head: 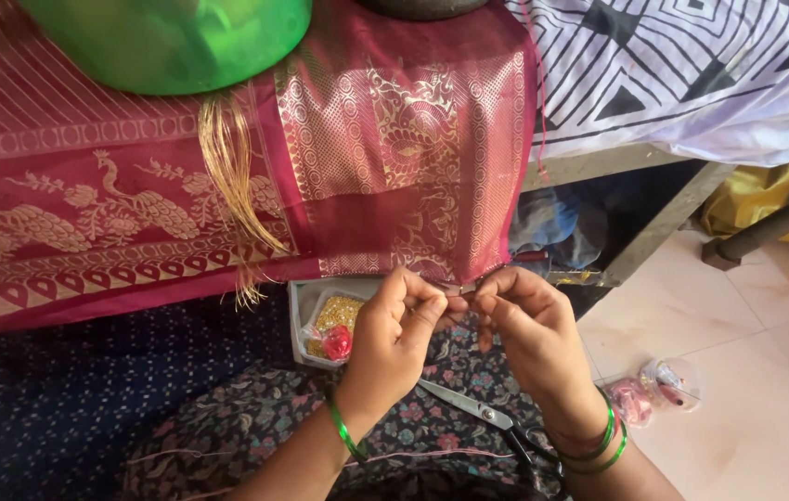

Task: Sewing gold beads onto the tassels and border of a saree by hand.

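Both hands pinch the maroon silk sari's hem — left hand and right hand, fingertips closed, nearly touching. Scissors lie just below them; a bead tray sits left of the left hand.

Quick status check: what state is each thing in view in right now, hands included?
Left hand: fingers pinched at the maroon cloth's lower edge.
Right hand: pinched beside it, fingertips nearly touching the left's.
Maroon cloth: draped over the table edge, hanging down.
Gold threads: loose, dangling over the cloth.
Scissors: lying on the lap, blades closed.
Bead tray: open, holding gold beads.
Green bowl: resting on the cloth.
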